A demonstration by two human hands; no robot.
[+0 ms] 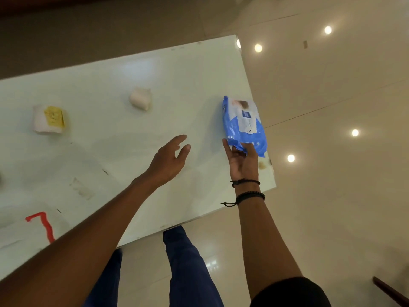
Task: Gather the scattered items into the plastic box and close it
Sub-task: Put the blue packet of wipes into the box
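From the head view, I have my right hand (242,160) at the near end of the blue wipes pack (243,122), fingers and thumb closing round its crimped edge; the pack lies near the right edge of the white surface (137,69). I judge the grip as just taken, the pack not clearly lifted. My left hand (169,160) hovers spread and empty over the middle of the surface, touching nothing. Two more items wait well apart: a white bundle (141,99) further back, and a white roll with a yellow label (49,119) to the left. The plastic box is not in view, so this is the gathering step. Next I need a firm pinch on the slippery wrapper, then a carry to wherever the box sits.
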